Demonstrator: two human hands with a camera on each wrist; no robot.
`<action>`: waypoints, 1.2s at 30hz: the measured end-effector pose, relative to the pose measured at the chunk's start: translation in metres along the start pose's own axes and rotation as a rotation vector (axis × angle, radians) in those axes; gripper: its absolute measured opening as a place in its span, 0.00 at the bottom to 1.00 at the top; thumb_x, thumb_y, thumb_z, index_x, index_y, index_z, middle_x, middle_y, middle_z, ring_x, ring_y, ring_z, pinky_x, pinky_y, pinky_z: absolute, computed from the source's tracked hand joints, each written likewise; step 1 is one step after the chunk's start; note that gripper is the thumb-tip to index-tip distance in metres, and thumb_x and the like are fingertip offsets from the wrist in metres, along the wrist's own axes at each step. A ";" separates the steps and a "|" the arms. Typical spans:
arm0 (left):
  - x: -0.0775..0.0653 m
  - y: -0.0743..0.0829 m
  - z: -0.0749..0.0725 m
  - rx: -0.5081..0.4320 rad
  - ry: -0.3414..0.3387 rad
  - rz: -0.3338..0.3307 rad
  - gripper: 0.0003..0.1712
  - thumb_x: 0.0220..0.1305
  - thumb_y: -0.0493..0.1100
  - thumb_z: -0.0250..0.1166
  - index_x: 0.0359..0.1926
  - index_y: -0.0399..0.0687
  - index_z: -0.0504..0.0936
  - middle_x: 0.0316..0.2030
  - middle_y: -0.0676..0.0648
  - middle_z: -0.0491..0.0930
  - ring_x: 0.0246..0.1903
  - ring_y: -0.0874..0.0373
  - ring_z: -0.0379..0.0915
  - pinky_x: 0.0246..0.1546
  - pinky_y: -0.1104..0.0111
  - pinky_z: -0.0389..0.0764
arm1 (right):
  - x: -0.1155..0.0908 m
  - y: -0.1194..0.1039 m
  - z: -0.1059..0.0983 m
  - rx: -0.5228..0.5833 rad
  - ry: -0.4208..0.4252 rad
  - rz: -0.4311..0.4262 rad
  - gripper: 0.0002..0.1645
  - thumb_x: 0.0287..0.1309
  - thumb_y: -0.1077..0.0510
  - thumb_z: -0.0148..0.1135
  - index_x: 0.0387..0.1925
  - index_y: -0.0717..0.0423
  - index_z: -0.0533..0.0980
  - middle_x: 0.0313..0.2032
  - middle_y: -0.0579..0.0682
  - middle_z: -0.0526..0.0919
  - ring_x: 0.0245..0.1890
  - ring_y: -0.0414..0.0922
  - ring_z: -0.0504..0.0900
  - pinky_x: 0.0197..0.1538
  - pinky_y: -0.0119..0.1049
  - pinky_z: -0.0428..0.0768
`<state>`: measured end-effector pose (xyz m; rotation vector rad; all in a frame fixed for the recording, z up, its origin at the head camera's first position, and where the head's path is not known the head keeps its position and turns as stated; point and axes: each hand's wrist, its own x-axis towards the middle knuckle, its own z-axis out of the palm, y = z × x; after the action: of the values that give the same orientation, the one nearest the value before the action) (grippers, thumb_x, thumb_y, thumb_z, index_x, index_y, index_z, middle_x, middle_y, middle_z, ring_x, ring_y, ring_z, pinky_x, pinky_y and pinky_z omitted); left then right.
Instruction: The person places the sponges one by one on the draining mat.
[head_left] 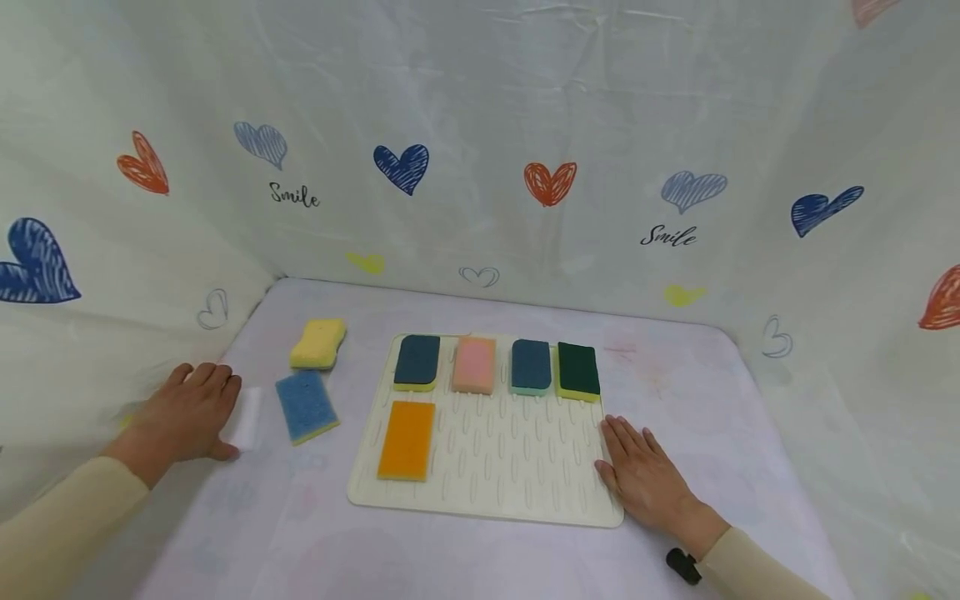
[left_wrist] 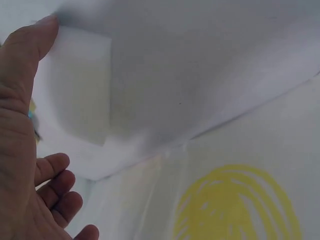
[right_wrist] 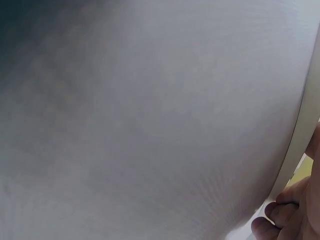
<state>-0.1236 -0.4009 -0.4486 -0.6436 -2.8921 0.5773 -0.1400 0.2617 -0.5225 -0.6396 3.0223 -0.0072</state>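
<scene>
At the far left of the head view, my left hand [head_left: 183, 417] reaches over the table with its fingers loosely extended beside a white sponge [head_left: 246, 419]. In the left wrist view, the thumb [left_wrist: 42, 35] overlaps a corner of that white block, and the other fingers are apart from it. My right hand [head_left: 647, 483] rests with straight fingers on the right edge of a cream ridged mat [head_left: 495, 467]. Closest to the left hand's sponge are a blue sponge [head_left: 306, 406] with a yellow underside and a yellow waisted sponge [head_left: 318, 343].
Along the mat's far edge stand a dark blue sponge [head_left: 417, 362], a pink one [head_left: 474, 364], another blue one [head_left: 531, 366] and a dark green one [head_left: 578, 370]. An orange sponge [head_left: 407, 440] lies at the mat's left. A white curtain [head_left: 480, 225] with hearts surrounds the table.
</scene>
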 end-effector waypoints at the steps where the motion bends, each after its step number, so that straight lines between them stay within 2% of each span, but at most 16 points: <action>1: 0.001 0.000 0.001 -0.008 -0.005 0.001 0.61 0.30 0.72 0.85 0.50 0.25 0.76 0.46 0.33 0.74 0.48 0.36 0.69 0.51 0.40 0.72 | 0.000 0.000 0.000 0.002 0.001 -0.002 0.45 0.78 0.43 0.55 0.79 0.69 0.58 0.79 0.65 0.61 0.80 0.63 0.60 0.79 0.67 0.59; 4: 0.003 0.000 0.001 -0.025 -0.038 -0.001 0.59 0.31 0.71 0.85 0.51 0.26 0.78 0.47 0.33 0.75 0.49 0.36 0.69 0.51 0.40 0.73 | 0.001 0.000 0.001 0.003 0.006 -0.006 0.45 0.78 0.43 0.55 0.79 0.69 0.58 0.79 0.66 0.62 0.80 0.63 0.61 0.78 0.67 0.60; 7: 0.006 0.002 0.000 -0.057 -0.102 -0.016 0.57 0.33 0.69 0.84 0.51 0.26 0.79 0.48 0.34 0.76 0.49 0.36 0.69 0.52 0.40 0.73 | 0.001 0.000 0.000 0.006 0.002 -0.003 0.45 0.78 0.42 0.55 0.79 0.69 0.58 0.79 0.66 0.62 0.80 0.63 0.61 0.78 0.67 0.60; 12: 0.009 0.002 -0.004 -0.124 -0.211 -0.063 0.55 0.37 0.67 0.83 0.53 0.27 0.78 0.49 0.34 0.76 0.50 0.36 0.67 0.53 0.39 0.72 | -0.001 -0.002 -0.003 0.013 -0.015 0.005 0.44 0.79 0.42 0.55 0.79 0.69 0.58 0.79 0.66 0.62 0.79 0.64 0.61 0.79 0.67 0.59; 17: 0.014 0.001 -0.004 -0.177 -0.302 -0.120 0.57 0.37 0.68 0.83 0.55 0.25 0.78 0.49 0.33 0.76 0.51 0.34 0.66 0.56 0.36 0.71 | -0.002 -0.002 -0.003 0.024 -0.012 0.005 0.44 0.79 0.43 0.55 0.79 0.68 0.58 0.79 0.66 0.62 0.79 0.64 0.61 0.78 0.67 0.59; 20: 0.015 -0.001 -0.003 -0.213 -0.325 -0.153 0.59 0.37 0.68 0.84 0.55 0.23 0.75 0.49 0.31 0.74 0.51 0.33 0.66 0.57 0.34 0.70 | -0.002 -0.001 -0.003 0.029 -0.009 0.002 0.44 0.79 0.42 0.54 0.79 0.68 0.58 0.79 0.65 0.62 0.79 0.64 0.61 0.79 0.67 0.59; 23: 0.014 -0.001 -0.002 -0.239 -0.281 -0.188 0.60 0.38 0.64 0.84 0.56 0.20 0.70 0.51 0.27 0.72 0.53 0.29 0.65 0.57 0.32 0.70 | 0.000 0.000 -0.001 0.035 -0.016 -0.004 0.45 0.79 0.41 0.53 0.80 0.68 0.58 0.79 0.65 0.61 0.80 0.64 0.60 0.79 0.67 0.59; 29: 0.014 0.002 -0.003 -0.241 -0.108 -0.237 0.60 0.41 0.55 0.84 0.60 0.19 0.60 0.52 0.22 0.67 0.54 0.26 0.63 0.55 0.33 0.71 | 0.000 0.001 -0.002 0.036 -0.015 -0.013 0.44 0.79 0.41 0.53 0.79 0.68 0.58 0.79 0.65 0.61 0.79 0.64 0.61 0.79 0.67 0.59; 36: 0.021 0.006 -0.006 -0.181 0.090 -0.240 0.57 0.35 0.52 0.84 0.53 0.19 0.61 0.43 0.25 0.67 0.48 0.27 0.63 0.49 0.36 0.72 | -0.001 0.002 -0.004 0.031 -0.013 -0.015 0.43 0.79 0.43 0.55 0.79 0.68 0.59 0.79 0.65 0.62 0.79 0.63 0.61 0.78 0.66 0.61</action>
<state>-0.1387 -0.3851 -0.4449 -0.3245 -2.8974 0.2513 -0.1400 0.2636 -0.5181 -0.6571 2.9982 -0.0503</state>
